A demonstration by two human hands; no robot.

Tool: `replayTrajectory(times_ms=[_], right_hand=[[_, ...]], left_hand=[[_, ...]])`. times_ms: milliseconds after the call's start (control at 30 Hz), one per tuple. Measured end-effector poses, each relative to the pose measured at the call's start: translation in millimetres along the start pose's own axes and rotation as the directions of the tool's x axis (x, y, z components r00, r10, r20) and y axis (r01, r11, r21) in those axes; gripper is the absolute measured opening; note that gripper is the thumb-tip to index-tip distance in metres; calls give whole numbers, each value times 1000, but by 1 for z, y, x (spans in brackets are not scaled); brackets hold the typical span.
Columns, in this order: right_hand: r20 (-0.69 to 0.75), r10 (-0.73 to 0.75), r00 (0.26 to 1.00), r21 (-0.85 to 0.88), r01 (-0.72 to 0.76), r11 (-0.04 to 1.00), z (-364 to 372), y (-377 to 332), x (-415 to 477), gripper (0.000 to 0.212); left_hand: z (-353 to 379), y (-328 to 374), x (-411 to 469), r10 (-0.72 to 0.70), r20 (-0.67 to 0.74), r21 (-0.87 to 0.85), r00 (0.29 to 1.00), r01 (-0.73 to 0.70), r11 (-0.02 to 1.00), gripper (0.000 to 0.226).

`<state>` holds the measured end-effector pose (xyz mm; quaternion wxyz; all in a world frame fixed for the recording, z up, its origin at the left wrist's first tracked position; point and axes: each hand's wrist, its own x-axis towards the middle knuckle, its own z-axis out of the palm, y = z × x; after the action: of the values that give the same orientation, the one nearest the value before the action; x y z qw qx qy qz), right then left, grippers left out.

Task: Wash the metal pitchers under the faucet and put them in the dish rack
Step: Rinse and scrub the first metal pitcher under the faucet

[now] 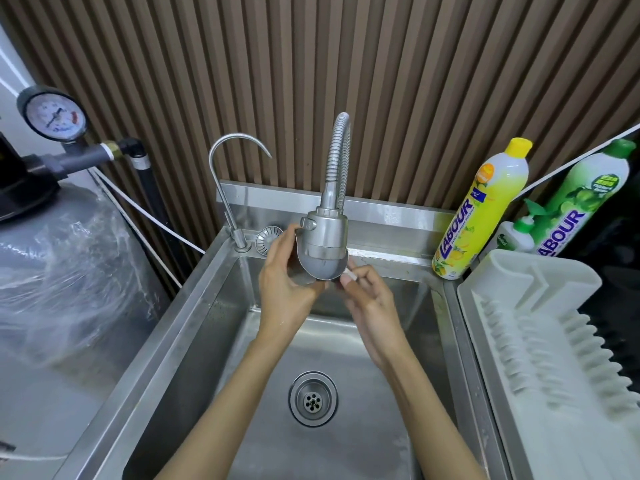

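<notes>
A small metal pitcher (311, 273) is held right under the spray head of the flexible faucet (323, 233), above the steel sink (194, 306). The spray head hides most of it; only its lower curved edge shows. My left hand (284, 275) grips its left side, fingers curled up beside the spray head. The fingertips of my right hand (363, 296) pinch its right edge. I cannot tell whether water is running. The white plastic dish rack (519, 299) stands to the right of the sink with nothing in it.
A thin gooseneck tap (221, 188) and a loose strainer (266, 239) sit at the sink's back left. The drain (312, 398) is in the basin floor. Two dish soap bottles (485, 209) and a pump bottle (516, 233) stand behind the rack. A wrapped tank (62, 271) with a gauge (55, 116) fills the left.
</notes>
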<state>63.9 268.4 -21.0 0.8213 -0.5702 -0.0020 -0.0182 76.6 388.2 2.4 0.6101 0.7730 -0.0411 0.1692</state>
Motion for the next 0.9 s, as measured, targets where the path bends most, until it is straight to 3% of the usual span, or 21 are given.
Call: replayTrajectory(times_ms=[100,233,333,433,533,600,700,900], right_hand=[[16,90,996,132,-91,987,3,11,-3,13],[-65,114,991,-84,-120,989,3,-3,-10,14],[-141,90,986,-317,-131,939,0,-23,-15,17],[-204,-5,979,-581,-117,805,-3,-44,-18,23],[-185,-161,969,-833,-68,550,0,-61,-20,25],[-138,-243,960,-911,-27,411,5,-67,-23,22],[-48,-306,951,-933,67,353,10,-62,-23,8],[179,-322,930,-938,260,229,9,-27,0,15]], left_hand=[[-9,3,-2,62,0,169,998,-61,984,91],[-15,4,-9,-22,-66,363,998,44,931,94],[-14,8,-16,-132,-59,360,990,144,922,77],[-13,11,-21,-260,32,231,965,247,941,59],[-8,8,-23,-393,202,-37,897,408,912,34],[-5,4,-22,-420,315,-125,851,475,871,35],[0,-9,-13,-444,400,-106,801,522,846,40],[11,-32,-1,-555,403,118,728,560,820,37]])
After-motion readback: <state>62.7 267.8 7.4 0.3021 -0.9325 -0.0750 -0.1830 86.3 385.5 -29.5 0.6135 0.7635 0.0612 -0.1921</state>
